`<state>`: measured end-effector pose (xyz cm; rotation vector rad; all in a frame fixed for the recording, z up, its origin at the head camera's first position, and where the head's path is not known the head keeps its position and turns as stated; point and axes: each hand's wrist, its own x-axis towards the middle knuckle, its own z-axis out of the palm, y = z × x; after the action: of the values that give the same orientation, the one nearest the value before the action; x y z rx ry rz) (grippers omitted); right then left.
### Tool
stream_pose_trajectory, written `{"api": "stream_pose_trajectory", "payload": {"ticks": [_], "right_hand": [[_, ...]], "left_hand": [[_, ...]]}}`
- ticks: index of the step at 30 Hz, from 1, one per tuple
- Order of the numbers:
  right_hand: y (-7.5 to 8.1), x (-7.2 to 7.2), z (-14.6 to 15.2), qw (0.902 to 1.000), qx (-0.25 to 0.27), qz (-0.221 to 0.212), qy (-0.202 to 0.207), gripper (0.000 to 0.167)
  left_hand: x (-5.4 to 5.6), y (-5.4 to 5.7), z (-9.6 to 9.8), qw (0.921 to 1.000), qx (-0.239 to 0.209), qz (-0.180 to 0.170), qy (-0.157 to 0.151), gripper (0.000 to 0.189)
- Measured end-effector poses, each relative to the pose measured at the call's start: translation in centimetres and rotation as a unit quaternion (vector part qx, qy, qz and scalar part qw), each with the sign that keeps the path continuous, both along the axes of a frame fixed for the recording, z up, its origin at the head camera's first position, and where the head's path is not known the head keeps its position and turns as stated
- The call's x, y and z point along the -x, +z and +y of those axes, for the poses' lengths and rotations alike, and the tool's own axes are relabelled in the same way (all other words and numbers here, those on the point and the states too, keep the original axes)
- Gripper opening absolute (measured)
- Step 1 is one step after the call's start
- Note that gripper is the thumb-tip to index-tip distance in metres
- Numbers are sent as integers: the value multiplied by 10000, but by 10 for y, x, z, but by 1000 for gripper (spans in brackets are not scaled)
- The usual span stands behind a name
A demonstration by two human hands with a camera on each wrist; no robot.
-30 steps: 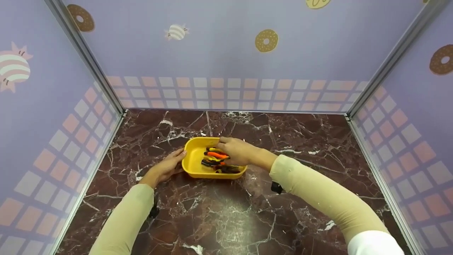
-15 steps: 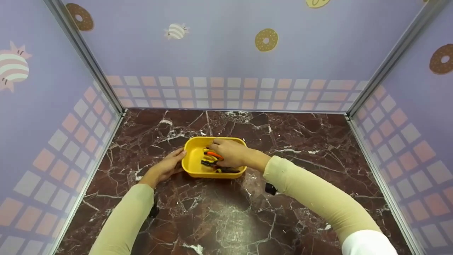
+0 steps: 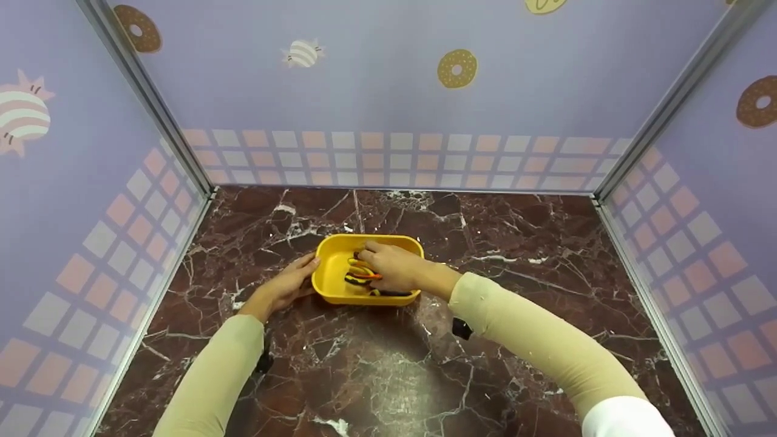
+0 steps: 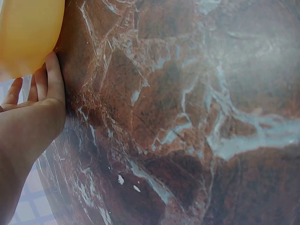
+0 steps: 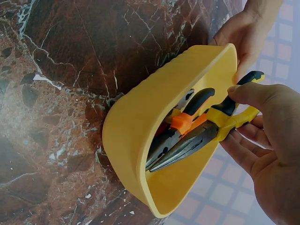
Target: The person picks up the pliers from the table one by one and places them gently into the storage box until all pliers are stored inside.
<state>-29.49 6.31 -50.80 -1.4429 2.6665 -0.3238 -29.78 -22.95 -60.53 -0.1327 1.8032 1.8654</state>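
Note:
My right hand (image 3: 394,267) reaches into a yellow plastic bin (image 3: 332,294). It holds needle-nose pliers (image 5: 226,112) by their yellow-and-black handles, thumb on one side and fingers on the other. In the right wrist view, their long dark jaws point down into the bin beside pliers with orange-and-black handles (image 5: 182,122). More tools in the bin are partly covered by my hand in the head view. My left hand (image 3: 290,284) rests against the bin's left end, thumb tip at the rim; in the left wrist view its fairly straight fingers touch the outer wall.
The bin stands on a dark red marbled tabletop (image 3: 388,364) with white veins. Purple panels (image 3: 376,97) printed with doughnuts, sweets and checks rise at the back, left and right, joined by grey metal corner strips (image 3: 152,97).
My right hand has shifted slightly left within the bin and now covers more of the orange handles. The bin and my left hand have stayed in place.

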Motion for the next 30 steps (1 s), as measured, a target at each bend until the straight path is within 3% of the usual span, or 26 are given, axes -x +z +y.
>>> {"api": "stream_pose_trajectory", "payload": {"ticks": [13, 22, 30], "right_hand": [[-12, 0, -1, 9999, -21, -49, -105, 53], [-21, -5, -2, 9983, -373, -102, -428, 60], [-27, -3, -7, 9992, -353, -34, -191, 57]], "left_hand": [[2, -1, 1, 10000, 74, 14, 17, 68], [0, -2, 2, 9999, 109, -33, 58, 70], [2, -1, -1, 9999, 42, -37, 84, 70]]}}
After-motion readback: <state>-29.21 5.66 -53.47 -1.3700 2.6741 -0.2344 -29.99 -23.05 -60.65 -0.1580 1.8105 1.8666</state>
